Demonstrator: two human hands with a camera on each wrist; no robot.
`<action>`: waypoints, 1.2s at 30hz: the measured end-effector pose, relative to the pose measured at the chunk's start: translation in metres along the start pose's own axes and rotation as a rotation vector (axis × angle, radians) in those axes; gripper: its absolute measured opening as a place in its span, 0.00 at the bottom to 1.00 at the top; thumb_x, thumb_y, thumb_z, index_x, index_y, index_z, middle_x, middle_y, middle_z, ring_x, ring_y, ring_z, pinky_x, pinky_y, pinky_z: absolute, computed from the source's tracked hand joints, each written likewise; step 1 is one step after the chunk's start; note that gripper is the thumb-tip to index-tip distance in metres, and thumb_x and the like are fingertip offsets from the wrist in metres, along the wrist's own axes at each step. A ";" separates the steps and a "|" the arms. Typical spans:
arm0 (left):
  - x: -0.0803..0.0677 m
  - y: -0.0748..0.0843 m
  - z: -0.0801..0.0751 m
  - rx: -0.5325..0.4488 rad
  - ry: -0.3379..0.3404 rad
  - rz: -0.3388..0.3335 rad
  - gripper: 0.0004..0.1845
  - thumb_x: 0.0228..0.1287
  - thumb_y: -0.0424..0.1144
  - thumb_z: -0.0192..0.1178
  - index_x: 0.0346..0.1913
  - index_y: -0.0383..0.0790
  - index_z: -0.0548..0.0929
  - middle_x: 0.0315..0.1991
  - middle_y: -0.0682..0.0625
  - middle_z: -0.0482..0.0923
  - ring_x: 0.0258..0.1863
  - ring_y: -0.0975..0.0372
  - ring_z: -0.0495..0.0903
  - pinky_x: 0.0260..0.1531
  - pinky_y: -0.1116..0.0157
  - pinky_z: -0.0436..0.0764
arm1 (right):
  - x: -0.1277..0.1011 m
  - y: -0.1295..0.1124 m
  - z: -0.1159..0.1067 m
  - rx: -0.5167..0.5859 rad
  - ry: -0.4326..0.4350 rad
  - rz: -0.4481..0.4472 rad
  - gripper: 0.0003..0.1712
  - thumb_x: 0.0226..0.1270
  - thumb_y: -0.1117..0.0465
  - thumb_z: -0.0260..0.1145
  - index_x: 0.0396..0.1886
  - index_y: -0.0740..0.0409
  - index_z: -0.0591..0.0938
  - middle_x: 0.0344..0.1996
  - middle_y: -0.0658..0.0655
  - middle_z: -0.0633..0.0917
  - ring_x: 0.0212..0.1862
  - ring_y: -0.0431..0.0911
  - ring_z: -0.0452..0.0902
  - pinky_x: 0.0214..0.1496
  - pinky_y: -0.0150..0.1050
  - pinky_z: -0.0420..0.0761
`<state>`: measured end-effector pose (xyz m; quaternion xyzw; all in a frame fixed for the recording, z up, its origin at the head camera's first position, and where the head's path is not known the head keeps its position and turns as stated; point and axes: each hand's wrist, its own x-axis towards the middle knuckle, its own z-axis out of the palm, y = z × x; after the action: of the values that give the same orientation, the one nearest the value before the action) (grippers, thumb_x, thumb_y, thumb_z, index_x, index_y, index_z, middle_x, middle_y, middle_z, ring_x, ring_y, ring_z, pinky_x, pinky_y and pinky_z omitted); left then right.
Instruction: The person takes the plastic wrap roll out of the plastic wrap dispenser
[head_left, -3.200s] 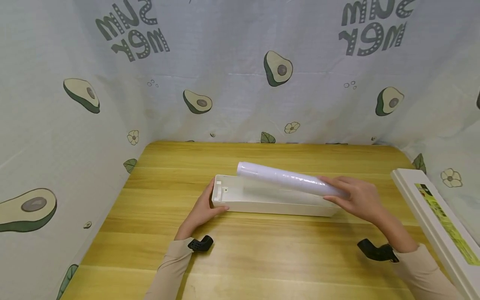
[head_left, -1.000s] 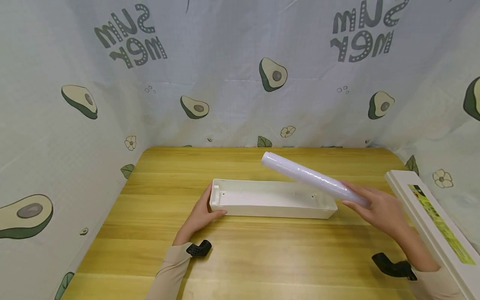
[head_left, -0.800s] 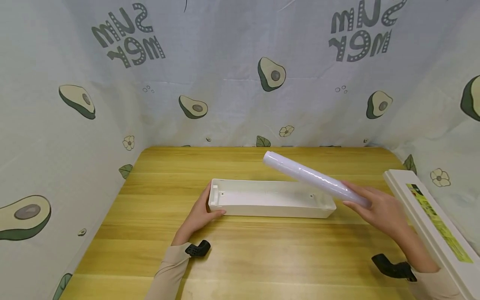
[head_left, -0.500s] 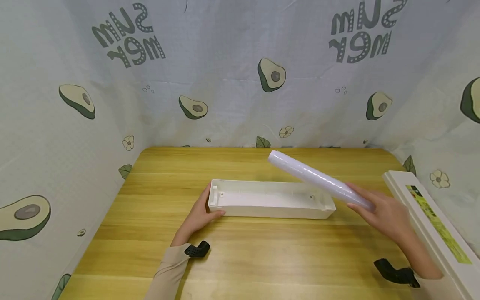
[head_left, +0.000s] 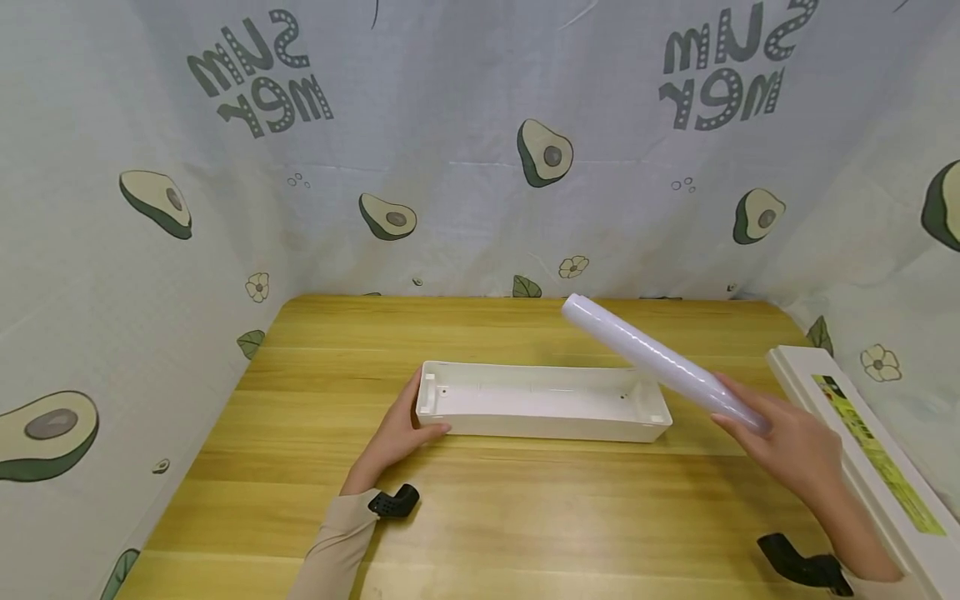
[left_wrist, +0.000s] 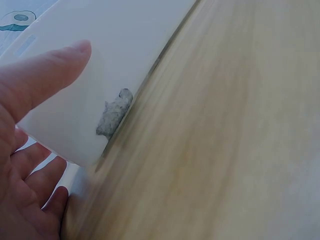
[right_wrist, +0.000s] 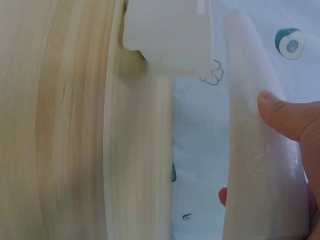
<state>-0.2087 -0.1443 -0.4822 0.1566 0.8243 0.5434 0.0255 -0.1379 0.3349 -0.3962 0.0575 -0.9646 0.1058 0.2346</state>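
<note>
A long white plastic box (head_left: 540,427) lies on the table, its inside facing up with nothing in it. My left hand (head_left: 393,437) grips the box's left end, the thumb (left_wrist: 55,70) on its front wall and the fingers behind the end. To the right, my right hand (head_left: 798,446) holds a glossy whitish roll of plastic film (head_left: 663,362) by its near end. The roll slants up and leftward, its far end raised above the back of the box. In the right wrist view, the thumb and fingers wrap the film roll (right_wrist: 262,170), apart from the box end (right_wrist: 170,37).
A long white lid-like piece (head_left: 802,367) with a yellow-green label (head_left: 877,450) lies along the table's right side, beside my right forearm. The wooden table (head_left: 525,517) meets an avocado-print curtain (head_left: 450,125) at the back and sides. A grey worn patch (left_wrist: 115,112) marks the box front.
My right hand has carried the film roll from over the box to the right and toward me, tilting it more steeply. The left hand keeps its grip on the box.
</note>
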 end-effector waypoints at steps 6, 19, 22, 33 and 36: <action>0.000 0.001 -0.001 0.005 -0.008 -0.007 0.55 0.50 0.39 0.71 0.75 0.42 0.44 0.75 0.44 0.49 0.74 0.51 0.51 0.71 0.49 0.53 | -0.004 0.003 -0.001 -0.011 -0.010 0.029 0.38 0.55 0.43 0.68 0.65 0.46 0.71 0.40 0.76 0.81 0.25 0.57 0.74 0.19 0.33 0.56; 0.001 -0.003 0.003 -0.033 -0.018 0.005 0.56 0.51 0.37 0.70 0.75 0.42 0.43 0.75 0.46 0.48 0.73 0.52 0.52 0.71 0.51 0.54 | -0.013 0.011 -0.003 -0.024 0.030 0.044 0.39 0.52 0.43 0.70 0.66 0.43 0.70 0.37 0.76 0.82 0.20 0.53 0.70 0.17 0.33 0.55; -0.001 0.008 0.001 -0.049 -0.039 -0.021 0.55 0.51 0.34 0.70 0.75 0.40 0.41 0.75 0.44 0.47 0.73 0.52 0.52 0.70 0.51 0.54 | -0.014 0.013 -0.004 -0.018 0.047 0.046 0.39 0.51 0.43 0.70 0.65 0.44 0.71 0.36 0.76 0.82 0.19 0.52 0.69 0.17 0.33 0.55; -0.005 0.024 -0.004 -0.024 -0.036 -0.043 0.55 0.52 0.33 0.69 0.74 0.36 0.41 0.75 0.40 0.46 0.74 0.49 0.49 0.71 0.50 0.52 | -0.017 0.017 -0.004 -0.018 0.038 0.080 0.39 0.53 0.43 0.69 0.65 0.45 0.70 0.34 0.77 0.81 0.19 0.51 0.68 0.17 0.34 0.56; -0.004 0.010 0.000 -0.026 -0.016 -0.030 0.55 0.51 0.34 0.69 0.75 0.39 0.42 0.75 0.42 0.47 0.73 0.49 0.50 0.71 0.49 0.53 | -0.020 0.019 -0.004 -0.022 0.035 0.091 0.38 0.54 0.43 0.68 0.66 0.42 0.69 0.30 0.76 0.81 0.17 0.48 0.66 0.16 0.34 0.55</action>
<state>-0.2030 -0.1420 -0.4735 0.1483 0.8192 0.5524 0.0422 -0.1216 0.3551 -0.4048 0.0089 -0.9631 0.1066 0.2470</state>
